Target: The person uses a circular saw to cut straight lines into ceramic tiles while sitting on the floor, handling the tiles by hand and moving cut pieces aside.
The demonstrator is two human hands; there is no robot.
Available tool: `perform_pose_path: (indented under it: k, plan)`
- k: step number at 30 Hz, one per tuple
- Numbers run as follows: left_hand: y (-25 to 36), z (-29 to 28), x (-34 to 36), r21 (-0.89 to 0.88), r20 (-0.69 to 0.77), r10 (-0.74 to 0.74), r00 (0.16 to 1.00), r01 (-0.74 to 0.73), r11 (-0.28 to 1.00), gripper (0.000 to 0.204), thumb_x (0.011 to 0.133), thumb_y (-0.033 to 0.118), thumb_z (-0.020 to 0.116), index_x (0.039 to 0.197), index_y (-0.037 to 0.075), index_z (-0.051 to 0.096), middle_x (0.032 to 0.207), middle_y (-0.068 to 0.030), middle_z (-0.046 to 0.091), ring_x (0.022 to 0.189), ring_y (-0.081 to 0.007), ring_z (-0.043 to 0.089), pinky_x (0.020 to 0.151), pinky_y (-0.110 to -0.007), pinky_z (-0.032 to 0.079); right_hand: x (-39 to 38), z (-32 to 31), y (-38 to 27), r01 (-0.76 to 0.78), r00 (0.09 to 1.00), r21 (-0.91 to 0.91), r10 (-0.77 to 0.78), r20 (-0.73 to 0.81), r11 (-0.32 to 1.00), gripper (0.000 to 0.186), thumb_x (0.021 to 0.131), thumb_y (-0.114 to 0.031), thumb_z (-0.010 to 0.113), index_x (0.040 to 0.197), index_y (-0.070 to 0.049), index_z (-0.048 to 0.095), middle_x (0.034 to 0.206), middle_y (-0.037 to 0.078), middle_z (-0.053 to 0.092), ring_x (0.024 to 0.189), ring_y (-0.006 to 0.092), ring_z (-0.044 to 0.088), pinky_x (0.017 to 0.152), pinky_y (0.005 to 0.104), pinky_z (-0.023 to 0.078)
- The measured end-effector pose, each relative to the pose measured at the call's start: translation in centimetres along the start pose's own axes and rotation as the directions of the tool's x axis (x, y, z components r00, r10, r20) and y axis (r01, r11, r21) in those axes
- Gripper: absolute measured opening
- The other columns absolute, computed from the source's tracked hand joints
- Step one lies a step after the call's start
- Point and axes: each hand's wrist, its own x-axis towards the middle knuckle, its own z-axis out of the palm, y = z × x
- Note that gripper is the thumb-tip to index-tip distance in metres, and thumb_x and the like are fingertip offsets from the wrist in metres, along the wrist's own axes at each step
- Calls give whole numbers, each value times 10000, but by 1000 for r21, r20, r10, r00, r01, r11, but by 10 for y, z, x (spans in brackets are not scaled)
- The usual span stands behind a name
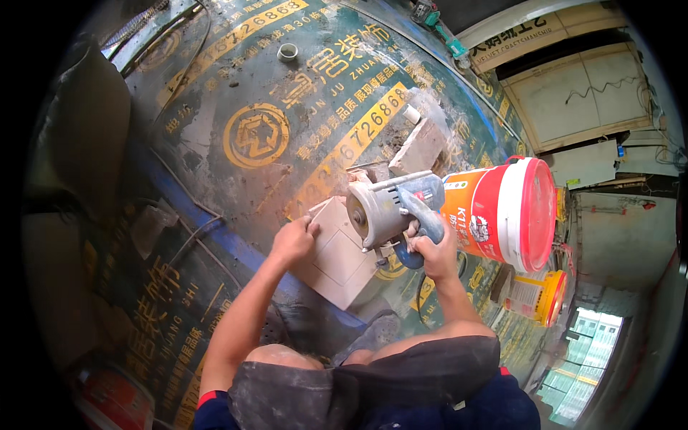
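My left hand [294,242] grips the upper left edge of a square beige tile [332,274], which has lines marked in a rectangle on its face. My right hand [435,254] is closed on the blue handle of a grey handheld circular saw [376,213], held over the tile's upper right part. The saw's round blade guard faces left; whether the blade touches the tile is unclear. Behind the saw lies a broken slab piece [417,147] with dust and debris around it.
A large red-lidded bucket [532,215] lies beside the saw, with a yellow bucket [536,297] below it. A cord [206,222] crosses the printed green floor covering [208,115]. A white pipe piece [287,51] and a teal power tool [454,44] lie farther back.
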Motion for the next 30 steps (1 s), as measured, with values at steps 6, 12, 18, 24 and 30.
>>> perform_pose_path:
  k: [6,12,18,24,30]
  plan:
    - [8,-2,-3,41,-26,25,999,-24,999,294,1005,290,513,1058,13,598,1022,-290,666,1018,-470,623,875,-533,469,6,13,12,40,999,-15,-40,0,999,185,760,-61,600,934,1,594,768,25,607,637,93,565,614,254,475]
    - [15,11,-10,30,-99,3,995,0,1000,276,1001,262,517,1047,-5,567,972,-307,664,972,-486,629,849,-567,469,12,20,18,32,999,-10,-33,-23,999,151,769,-66,591,906,-3,587,740,22,598,624,94,558,600,263,470]
    - [14,14,-10,91,-110,39,993,-29,995,260,993,247,530,1042,-5,573,944,-297,673,940,-481,640,824,-571,477,16,26,21,54,998,-38,-55,-29,998,147,780,-77,589,904,2,596,734,18,605,610,91,557,594,260,473]
    - [12,14,-9,89,-123,61,991,-50,995,246,989,239,533,1040,3,578,933,-286,680,927,-474,646,814,-567,481,18,31,19,51,998,-36,-52,-20,998,158,787,-66,583,926,6,592,746,17,601,622,88,556,600,257,474]
    - [12,15,-9,60,-130,55,990,-48,997,245,986,241,533,1017,1,574,917,-308,665,919,-496,632,804,-578,468,21,34,19,42,999,-38,-42,-10,998,163,791,-47,577,942,9,591,767,15,602,633,89,553,607,253,474]
